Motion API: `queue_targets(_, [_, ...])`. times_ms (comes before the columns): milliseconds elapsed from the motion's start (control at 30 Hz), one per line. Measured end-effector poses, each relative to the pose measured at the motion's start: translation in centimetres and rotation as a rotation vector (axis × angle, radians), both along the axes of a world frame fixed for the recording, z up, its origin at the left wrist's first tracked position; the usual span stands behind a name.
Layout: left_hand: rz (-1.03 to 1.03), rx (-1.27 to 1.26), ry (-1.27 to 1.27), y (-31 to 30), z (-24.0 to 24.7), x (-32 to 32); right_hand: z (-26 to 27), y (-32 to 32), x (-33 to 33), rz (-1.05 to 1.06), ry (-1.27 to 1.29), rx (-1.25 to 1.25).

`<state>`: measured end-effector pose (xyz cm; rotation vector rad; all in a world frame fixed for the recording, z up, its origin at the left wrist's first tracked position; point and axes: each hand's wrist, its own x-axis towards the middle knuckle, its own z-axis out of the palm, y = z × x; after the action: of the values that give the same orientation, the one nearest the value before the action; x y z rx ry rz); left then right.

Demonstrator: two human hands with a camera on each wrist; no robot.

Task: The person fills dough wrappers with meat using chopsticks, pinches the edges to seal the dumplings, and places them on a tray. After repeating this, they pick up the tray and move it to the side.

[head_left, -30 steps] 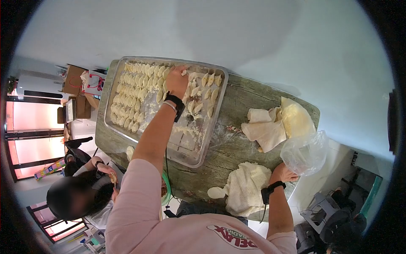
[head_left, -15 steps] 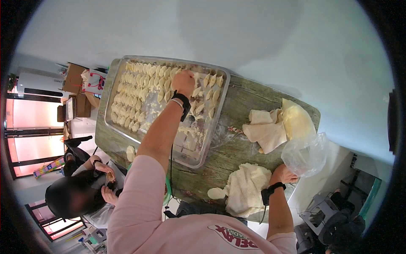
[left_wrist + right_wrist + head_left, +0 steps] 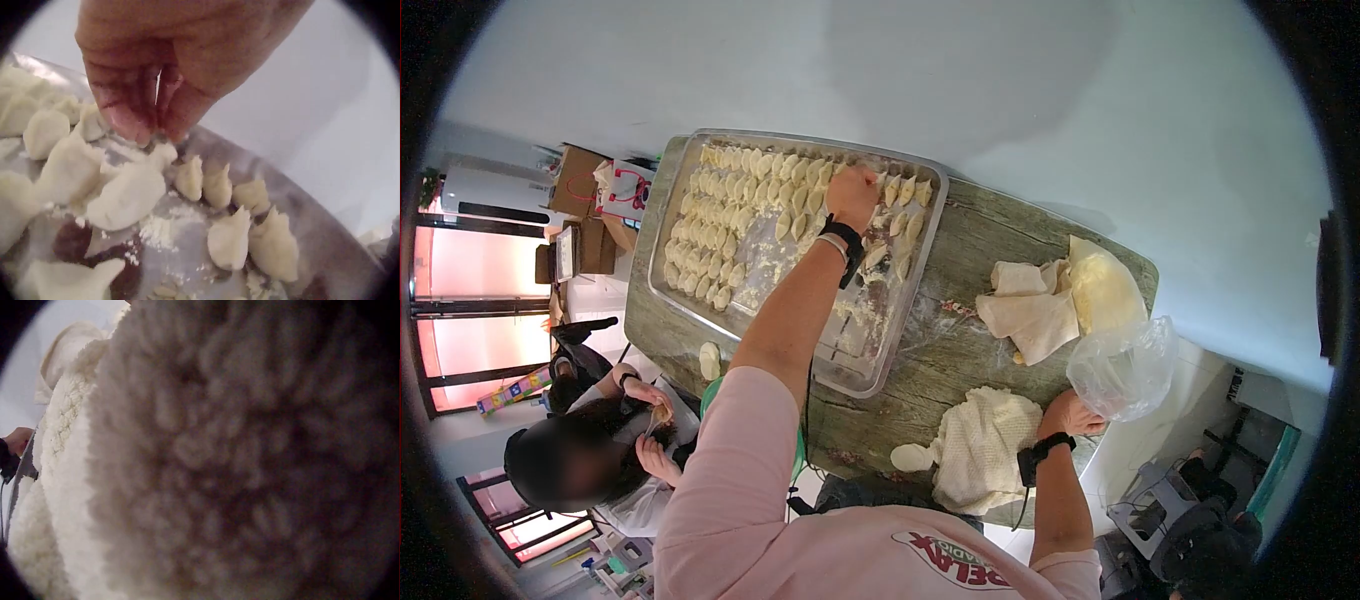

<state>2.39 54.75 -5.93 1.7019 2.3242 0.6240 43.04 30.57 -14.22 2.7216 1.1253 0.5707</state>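
Observation:
Rows of pale dumplings (image 3: 720,240) lie in a floured metal tray (image 3: 850,378). Over its far side my left hand (image 3: 853,197) points down; in the left wrist view thumb and fingertips of that hand (image 3: 161,136) come together at the tip of a dumpling (image 3: 131,195), the contact partly hidden. At the table's near right edge rests my right hand (image 3: 1072,412), fingers loosely bent, between a clear plastic bag (image 3: 1125,368) and a crumpled cream cloth (image 3: 988,448). Fuzzy fabric (image 3: 237,456) fills most of the right wrist view.
Flat dough sheets (image 3: 1030,310) and a yellowish bag (image 3: 1105,285) lie right of the tray. A white lid-like piece (image 3: 912,458) sits by the cloth. Another person (image 3: 635,440) is at the left, a green-rimmed bowl (image 3: 802,450) partly behind my arm.
My left hand has shifted right along the tray's far side, uncovering dumplings to its left. My right hand has stayed in place. The other person's hands have moved.

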Motion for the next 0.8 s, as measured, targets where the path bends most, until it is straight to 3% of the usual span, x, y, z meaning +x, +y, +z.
queue_targets(100, [-0.029,0.078,-0.086,-0.6,1.6,-0.3,-0.1,-0.1,-0.1,0.083,-0.107,0.082])
queue_targets(167, [-0.037,0.121,-0.136,-1.3,3.2,-0.7,0.3,-0.3,-0.1,0.073,-0.062,0.009])
queue_targets(267, [-0.043,0.001,-0.065,-2.6,4.3,-1.8,1.2,-0.1,-0.2,0.03,0.055,-0.088])
queue_targets(333, [-0.059,-0.178,0.211,-3.2,4.0,-2.3,1.6,0.3,-0.4,0.0,0.122,-0.11])
queue_targets(433, [-0.03,-0.386,0.202,-3.7,4.2,-2.1,2.4,0.8,-1.0,-0.072,0.182,-0.099])
queue_targets(600, [-0.028,-0.288,0.175,-3.5,2.2,-2.7,3.9,1.5,-1.5,-0.194,0.325,-0.081])
queue_targets(733, [-0.033,-0.191,0.175,-2.1,2.4,-2.6,4.0,1.5,-1.8,-0.162,0.261,-0.074])
queue_targets(800, [-0.014,-0.134,0.164,-1.3,1.8,-2.6,4.9,1.7,-2.1,-0.188,0.294,-0.237])
